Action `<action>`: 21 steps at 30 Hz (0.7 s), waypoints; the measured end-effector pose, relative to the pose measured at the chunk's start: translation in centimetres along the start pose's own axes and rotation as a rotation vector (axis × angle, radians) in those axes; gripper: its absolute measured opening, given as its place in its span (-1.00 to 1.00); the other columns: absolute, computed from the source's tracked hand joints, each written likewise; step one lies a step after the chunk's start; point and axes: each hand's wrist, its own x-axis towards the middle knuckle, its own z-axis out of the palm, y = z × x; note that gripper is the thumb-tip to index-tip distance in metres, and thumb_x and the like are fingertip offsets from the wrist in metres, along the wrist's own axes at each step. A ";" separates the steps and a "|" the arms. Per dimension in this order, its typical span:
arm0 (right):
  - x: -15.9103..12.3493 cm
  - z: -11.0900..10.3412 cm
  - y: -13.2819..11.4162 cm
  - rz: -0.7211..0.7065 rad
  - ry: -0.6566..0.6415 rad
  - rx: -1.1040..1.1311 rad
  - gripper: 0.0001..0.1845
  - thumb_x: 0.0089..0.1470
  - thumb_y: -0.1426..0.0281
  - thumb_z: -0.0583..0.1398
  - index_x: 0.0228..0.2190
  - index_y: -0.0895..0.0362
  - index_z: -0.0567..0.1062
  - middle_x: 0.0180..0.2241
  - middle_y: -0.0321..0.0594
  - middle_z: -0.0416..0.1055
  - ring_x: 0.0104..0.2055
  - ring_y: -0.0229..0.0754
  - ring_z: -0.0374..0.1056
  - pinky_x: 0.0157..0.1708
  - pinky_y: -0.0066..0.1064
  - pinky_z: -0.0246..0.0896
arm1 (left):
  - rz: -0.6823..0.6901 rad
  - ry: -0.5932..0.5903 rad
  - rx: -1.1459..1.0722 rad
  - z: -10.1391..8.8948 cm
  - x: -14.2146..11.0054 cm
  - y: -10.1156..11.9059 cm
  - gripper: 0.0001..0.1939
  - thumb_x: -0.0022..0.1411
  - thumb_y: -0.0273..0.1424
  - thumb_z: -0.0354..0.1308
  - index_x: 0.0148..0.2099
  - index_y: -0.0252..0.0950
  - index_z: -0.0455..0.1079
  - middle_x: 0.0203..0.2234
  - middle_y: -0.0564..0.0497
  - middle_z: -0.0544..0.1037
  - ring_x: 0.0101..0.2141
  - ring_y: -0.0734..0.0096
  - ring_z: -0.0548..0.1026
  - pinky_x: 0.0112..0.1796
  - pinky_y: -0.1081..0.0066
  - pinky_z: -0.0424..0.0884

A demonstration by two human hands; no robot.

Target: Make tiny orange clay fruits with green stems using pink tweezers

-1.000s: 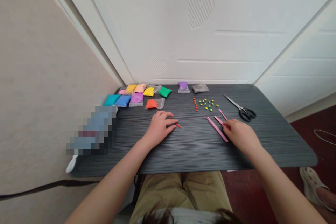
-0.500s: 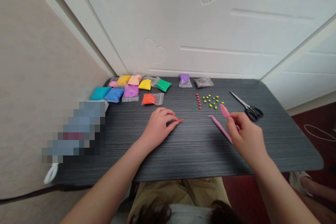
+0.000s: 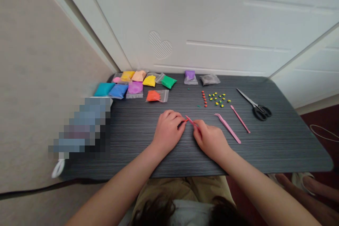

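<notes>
My left hand [image 3: 168, 130] rests on the dark table [image 3: 278, 148] with its fingers curled, pinching a small red clay strip [image 3: 185, 121]. Just to its right, my right hand [image 3: 209, 139] is closed on a thin pink clay tool [image 3: 191, 121], whose tip meets the red strip. Pink tweezers [image 3: 227, 128] and another pink tool [image 3: 239, 119] lie on the table to the right of my hands, both untouched.
Several coloured clay bags [image 3: 135, 87] lie at the back left, with an orange bag [image 3: 156, 95], a purple bag [image 3: 190, 76] and a grey bag [image 3: 209, 79]. Small red beads [image 3: 204, 98] and yellow-green bits [image 3: 218, 99] sit mid-back. Scissors [image 3: 255, 104] lie right.
My right hand picked a pink tool up from beside the tweezers and carried it left to the red strip. My left hand stayed put, now pinching the strip.
</notes>
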 end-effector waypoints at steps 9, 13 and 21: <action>-0.1 0.3 0.2 -0.034 -0.009 0.028 -0.74 0.13 0.41 -0.07 -0.18 0.12 0.34 -0.37 -0.23 0.49 -0.39 -0.22 0.40 -0.41 -0.46 0.09 | -0.002 -0.021 0.012 -0.1 -0.1 0.2 -0.82 0.18 -0.38 -0.01 -0.29 -0.25 0.42 -0.30 -0.01 0.48 -0.17 0.27 0.28 -0.15 0.22 0.23; -0.1 0.3 0.2 -0.028 -0.012 0.017 -0.73 0.13 0.41 -0.07 -0.18 0.12 0.34 -0.36 -0.23 0.49 -0.39 -0.23 0.40 -0.41 -0.45 0.10 | 0.002 -0.024 0.007 -0.1 -0.2 0.1 -0.82 0.18 -0.38 -0.01 -0.29 -0.25 0.42 -0.30 -0.01 0.48 -0.17 0.27 0.28 -0.15 0.22 0.23; 0.0 0.5 0.3 -0.035 -0.011 0.005 -0.75 0.13 0.40 -0.07 -0.21 0.11 0.34 -0.34 -0.24 0.49 -0.38 -0.22 0.41 -0.40 -0.45 0.11 | 0.000 -0.022 0.007 0.1 -0.1 0.0 -0.82 0.17 -0.38 0.00 -0.28 -0.26 0.42 -0.31 0.00 0.48 -0.17 0.28 0.28 -0.15 0.24 0.22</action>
